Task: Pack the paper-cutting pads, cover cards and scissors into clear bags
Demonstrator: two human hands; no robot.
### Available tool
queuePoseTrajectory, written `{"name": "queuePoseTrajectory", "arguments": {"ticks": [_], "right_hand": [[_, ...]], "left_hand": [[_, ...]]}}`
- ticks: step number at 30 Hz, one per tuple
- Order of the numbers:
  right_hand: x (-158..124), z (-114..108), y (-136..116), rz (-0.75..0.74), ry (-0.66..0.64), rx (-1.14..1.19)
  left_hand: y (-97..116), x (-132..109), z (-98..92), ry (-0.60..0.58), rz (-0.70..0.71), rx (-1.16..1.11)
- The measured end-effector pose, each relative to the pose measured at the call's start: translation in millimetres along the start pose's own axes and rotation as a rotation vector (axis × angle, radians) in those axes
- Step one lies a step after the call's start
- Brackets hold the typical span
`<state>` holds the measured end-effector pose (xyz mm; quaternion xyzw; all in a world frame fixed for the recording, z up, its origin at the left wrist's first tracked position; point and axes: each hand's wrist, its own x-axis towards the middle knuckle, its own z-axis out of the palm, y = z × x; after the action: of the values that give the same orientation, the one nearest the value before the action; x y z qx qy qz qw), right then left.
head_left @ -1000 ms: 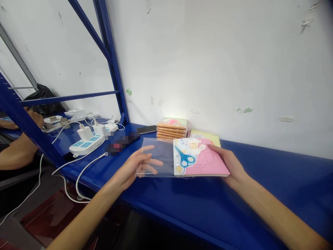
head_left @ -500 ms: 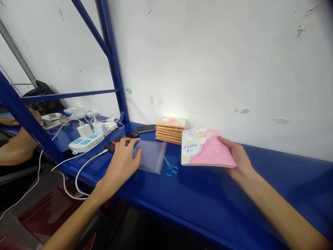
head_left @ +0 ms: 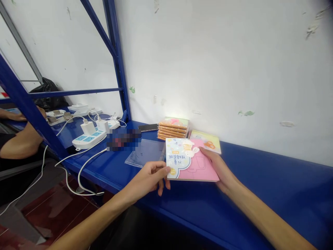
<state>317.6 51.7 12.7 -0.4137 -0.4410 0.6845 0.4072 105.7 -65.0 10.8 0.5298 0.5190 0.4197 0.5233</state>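
Both my hands hold a pink and white children's paper-craft book (head_left: 188, 163) just above the blue bench top. My left hand (head_left: 148, 178) grips its left edge, with the thumb on the cover. My right hand (head_left: 217, 166) holds its right edge. Behind the book lies a clear plastic sleeve (head_left: 145, 152), flat on the bench and touching neither hand. The blue scissors do not show; the book or my hands may hide them.
A stack of orange-edged packaged books (head_left: 173, 129) and a pale yellow book (head_left: 205, 141) stand against the wall. Nearby are a phone (head_left: 147, 127), a pixelated object (head_left: 123, 139), and a white power strip (head_left: 88, 138) with chargers and cables. A blue steel upright (head_left: 31, 111) stands at left.
My left hand has left the plastic sleeve and taken the book's left edge. The book has moved left and toward me. The sleeve now lies farther back, and the scissors are gone from view.
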Motion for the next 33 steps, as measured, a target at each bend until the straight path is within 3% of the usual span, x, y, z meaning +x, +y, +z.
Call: {"name": "queuePoseTrajectory", "arguments": {"ticks": [9,14,18,20,24,29,33], "right_hand": [[15.8,-16.0,-2.5,-0.276,0.05,-0.527],[11.1,-31.5,-36.7,-0.221,0.12,-0.381],[8.5,-60.1,-70.7,-0.195,0.191,-0.325],[7.9,-79.9,-84.4,-0.142,0.22,-0.315],[2.0,-127.6,-98.3,0.102,0.227,-0.35],[-4.6,-186.9,-94.7,0.338,0.138,-0.494],[3.9,-208.7,-88.8,0.384,0.178,-0.575]], "left_hand": [[17.5,-12.8,-7.1,0.136,0.09,0.012],[19.3,-13.1,-11.4,0.163,0.115,-0.013],[18.5,-11.6,-10.0,0.114,0.07,0.001],[18.3,-11.8,-7.4,0.042,0.027,0.025],[17.0,-13.2,-0.6,-0.118,-0.046,0.107],[7.4,-13.0,8.0,-0.082,-0.092,0.103],[0.7,-15.5,13.8,-0.115,-0.055,0.167]]}}
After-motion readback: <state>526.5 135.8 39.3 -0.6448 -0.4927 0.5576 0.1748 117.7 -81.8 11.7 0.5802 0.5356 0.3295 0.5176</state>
